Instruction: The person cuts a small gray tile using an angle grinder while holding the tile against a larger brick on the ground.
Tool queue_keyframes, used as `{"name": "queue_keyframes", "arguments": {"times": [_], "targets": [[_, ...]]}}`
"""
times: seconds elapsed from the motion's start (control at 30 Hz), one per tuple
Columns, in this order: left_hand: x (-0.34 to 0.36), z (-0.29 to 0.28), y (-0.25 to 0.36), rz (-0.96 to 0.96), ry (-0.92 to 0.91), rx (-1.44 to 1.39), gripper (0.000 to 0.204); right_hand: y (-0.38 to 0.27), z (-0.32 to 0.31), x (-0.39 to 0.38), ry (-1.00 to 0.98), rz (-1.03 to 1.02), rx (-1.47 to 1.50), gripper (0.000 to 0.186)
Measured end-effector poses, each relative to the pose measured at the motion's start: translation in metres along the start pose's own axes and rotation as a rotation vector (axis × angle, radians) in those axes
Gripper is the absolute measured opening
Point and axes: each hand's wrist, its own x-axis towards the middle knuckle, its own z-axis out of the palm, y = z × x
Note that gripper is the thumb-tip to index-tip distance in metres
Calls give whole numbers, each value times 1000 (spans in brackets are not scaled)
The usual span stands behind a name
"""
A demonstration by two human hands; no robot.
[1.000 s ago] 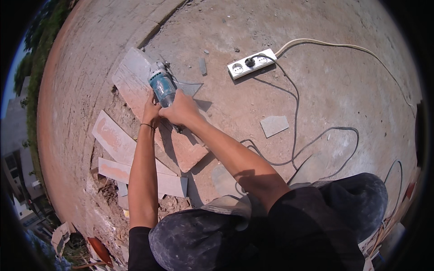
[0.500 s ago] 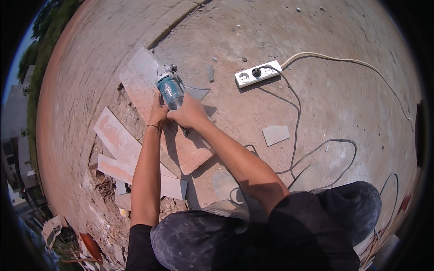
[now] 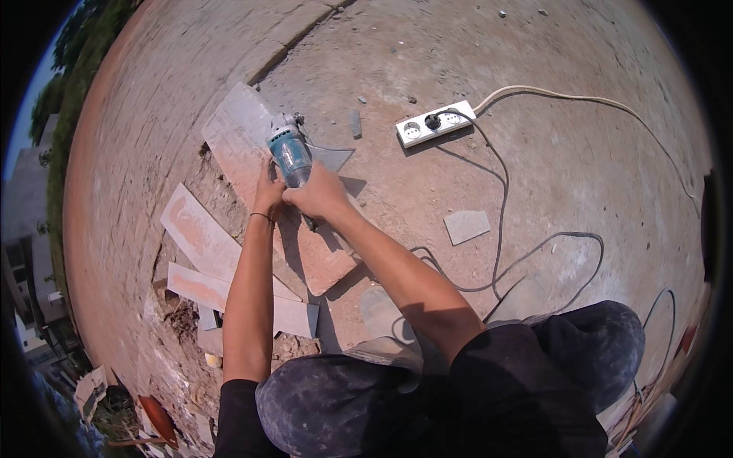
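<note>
A teal angle grinder [image 3: 290, 155] with a grey metal head is over a long tile [image 3: 233, 114] coated in pale and reddish dust. My right hand [image 3: 319, 192] is wrapped round the rear of its body. Against the grinder's left side, my left hand [image 3: 267, 189] closes with bent fingers; its grip is partly hidden. The grinder's disc is hard to make out beside its head. Under my hands lies a reddish slab [image 3: 324, 267], partly in shadow. A grey triangular offcut [image 3: 332, 158] lies just right of the grinder.
Several cut tile strips [image 3: 200, 225] lie on broken ground at the left. A white power strip [image 3: 416, 131] at the right has a black plug in it. A dark cord [image 3: 505, 179] loops over the dusty ground towards my knees. A loose tile piece [image 3: 466, 226] lies nearby.
The grinder's head has shifted slightly to the right and towards me, with both hands still at it. The dark cord near my right forearm has moved a little.
</note>
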Motion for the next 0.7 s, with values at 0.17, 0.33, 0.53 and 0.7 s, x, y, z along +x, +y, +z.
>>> {"name": "queue_keyframes", "arguments": {"times": [0.17, 0.33, 0.53, 0.7], "targets": [[-11, 22, 28, -71, -1, -49, 86, 12, -1, 2, 25, 5, -3, 89], [-11, 10, 24, -53, 37, -77, 82, 3, 4, -5, 25, -14, 7, 85], [-10, 18, 30, -65, 33, -10, 80, 8, 2, -4, 52, -9, 11, 84], [-12, 14, 32, -48, 56, 14, 83, 4, 3, -6, 30, -5, 22, 83]]}}
